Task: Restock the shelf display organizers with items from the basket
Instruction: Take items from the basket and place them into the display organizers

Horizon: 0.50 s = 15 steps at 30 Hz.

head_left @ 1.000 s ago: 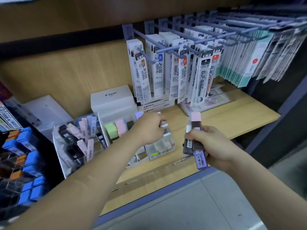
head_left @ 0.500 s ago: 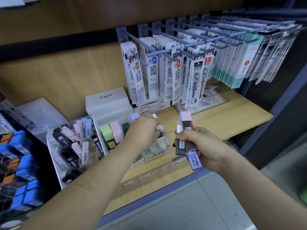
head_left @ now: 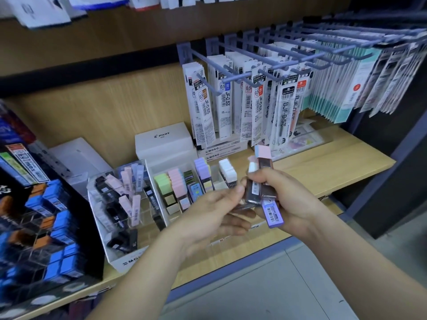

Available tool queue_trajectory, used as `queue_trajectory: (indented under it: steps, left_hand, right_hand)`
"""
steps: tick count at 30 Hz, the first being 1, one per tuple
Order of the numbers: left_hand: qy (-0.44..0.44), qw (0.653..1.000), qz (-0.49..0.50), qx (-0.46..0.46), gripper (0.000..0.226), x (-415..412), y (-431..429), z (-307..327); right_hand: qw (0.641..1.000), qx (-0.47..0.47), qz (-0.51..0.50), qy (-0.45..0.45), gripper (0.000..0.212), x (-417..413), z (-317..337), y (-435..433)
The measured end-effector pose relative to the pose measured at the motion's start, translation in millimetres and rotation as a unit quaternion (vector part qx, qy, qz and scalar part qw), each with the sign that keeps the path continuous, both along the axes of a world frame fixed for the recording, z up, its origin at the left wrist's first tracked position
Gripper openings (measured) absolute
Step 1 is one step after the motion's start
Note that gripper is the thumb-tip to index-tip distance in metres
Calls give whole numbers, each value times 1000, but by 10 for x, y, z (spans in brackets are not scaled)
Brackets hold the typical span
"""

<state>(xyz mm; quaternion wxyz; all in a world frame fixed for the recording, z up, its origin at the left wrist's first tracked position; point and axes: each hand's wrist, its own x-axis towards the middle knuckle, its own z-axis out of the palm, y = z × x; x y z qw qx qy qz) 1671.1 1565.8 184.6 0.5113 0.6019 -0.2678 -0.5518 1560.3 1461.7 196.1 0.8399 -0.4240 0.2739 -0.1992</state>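
Right hand [head_left: 294, 200] grips cases [head_left: 265, 181]; left hand [head_left: 211, 219] pinches one

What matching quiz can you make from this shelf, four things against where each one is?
Things:
1. white Pilot box
2. long white refill packets
3. purple plastic lead case with a barcode label
4. small blue and orange boxes
Places:
A. gripped in the right hand
B. hanging on grey metal hooks
C. in the black rack, far left
D. behind the clear organizer
Pairs: 1-D, 2-B, 3-A, 4-C.
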Motion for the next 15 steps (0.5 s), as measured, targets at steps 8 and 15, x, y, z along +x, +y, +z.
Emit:
queue_trajectory:
  steps: [8, 15]
  left_hand:
    - [62, 990, 126, -9, 11, 38, 134, 23]
    - [39, 967, 242, -75, 17, 97, 223, 96]
  right_hand:
    - [998, -63, -10, 22, 33, 40, 4, -15]
    - [992, 37, -115, 38, 14, 50, 29, -35]
